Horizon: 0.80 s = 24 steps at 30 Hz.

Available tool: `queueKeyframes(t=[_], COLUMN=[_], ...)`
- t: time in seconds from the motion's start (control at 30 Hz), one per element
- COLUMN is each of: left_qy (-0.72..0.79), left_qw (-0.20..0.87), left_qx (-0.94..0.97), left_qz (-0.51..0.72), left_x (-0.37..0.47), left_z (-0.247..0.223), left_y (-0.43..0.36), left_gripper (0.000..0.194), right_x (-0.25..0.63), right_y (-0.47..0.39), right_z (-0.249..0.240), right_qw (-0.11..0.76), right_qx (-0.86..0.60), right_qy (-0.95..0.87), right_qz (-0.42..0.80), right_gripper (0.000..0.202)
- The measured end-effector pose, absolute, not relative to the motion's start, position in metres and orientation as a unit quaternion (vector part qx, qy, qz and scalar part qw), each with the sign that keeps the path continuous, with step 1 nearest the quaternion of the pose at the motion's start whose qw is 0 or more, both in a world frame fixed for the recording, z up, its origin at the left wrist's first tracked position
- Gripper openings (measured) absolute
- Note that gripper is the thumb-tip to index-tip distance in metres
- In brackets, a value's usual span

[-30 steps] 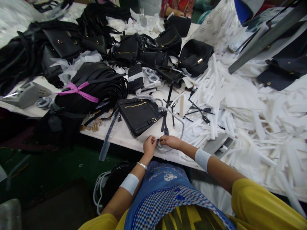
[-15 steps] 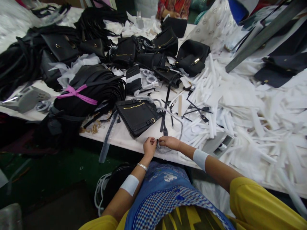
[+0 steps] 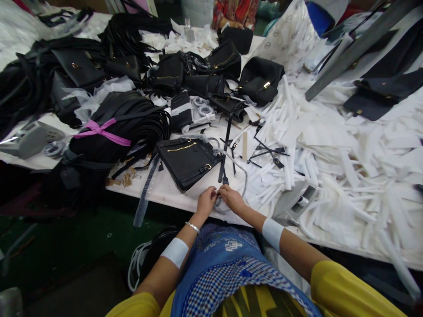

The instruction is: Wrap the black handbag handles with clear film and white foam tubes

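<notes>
My left hand (image 3: pixel 206 199) and my right hand (image 3: pixel 231 197) meet at the table's front edge, fingertips pinched together. Between them is a small black strap end (image 3: pixel 218 195), mostly covered by the fingers. A grey strap in clear wrapping (image 3: pixel 243 169) loops from the black handbag (image 3: pixel 189 159) round to my hands. This bag lies just beyond my left hand, with a gold zip and a gold buckle showing. Just past my fingertips lies a flat black strap (image 3: pixel 224 163) with a wider tab at its near end.
Bundled black straps (image 3: pixel 122 119) with a pink tie lie left. More black bags (image 3: pixel 261 79) stand behind. White padding strips (image 3: pixel 330 167) cover the right side, around a grey tape dispenser (image 3: pixel 294 200). A slanted grey post (image 3: pixel 343 57) rises at right. Another person (image 3: pixel 236 15) is across the table.
My right hand has tilted, its wrist dropping slightly, while both hands' fingertips stay together. The whole view has shifted a little; the bag and straps lie as before.
</notes>
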<state>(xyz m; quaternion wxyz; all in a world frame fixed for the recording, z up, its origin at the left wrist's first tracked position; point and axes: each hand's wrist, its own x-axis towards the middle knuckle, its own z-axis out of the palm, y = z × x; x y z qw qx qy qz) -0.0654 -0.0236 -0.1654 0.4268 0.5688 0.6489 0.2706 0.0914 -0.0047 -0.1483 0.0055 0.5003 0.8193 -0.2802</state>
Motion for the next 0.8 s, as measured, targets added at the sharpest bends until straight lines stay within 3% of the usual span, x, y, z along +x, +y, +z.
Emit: queueKeyframes(t=[0.1,0.2,0.43,0.8], left_qy=[0.626,0.635,0.718,0.579], left_qw=[0.436,0.427,0.331,0.385], left_qx=[0.591,0.590,0.571,0.699], left_qz=[0.262,0.257,0.222,0.164], left_x=[-0.068,-0.067,-0.064,-0.080], left_z=[-0.162,-0.161,-0.166,-0.157], left_y=[-0.019,-0.024,-0.044,0.013], left_gripper=[0.028,0.031,0.016,0.009], right_x=[0.091,0.087,0.084,0.081], right_y=[0.008,0.018,0.008,0.014], right_z=[-0.141,-0.139,-0.144,-0.133], right_qw=[0.066,0.107,0.097,0.087], right_qx=[0.482,0.467,0.574,0.561], right_qy=[0.832,0.834,0.770,0.780], right_qz=[-0.267,-0.275,-0.260,-0.264], right_gripper=[0.031,0.019,0.022,0.022])
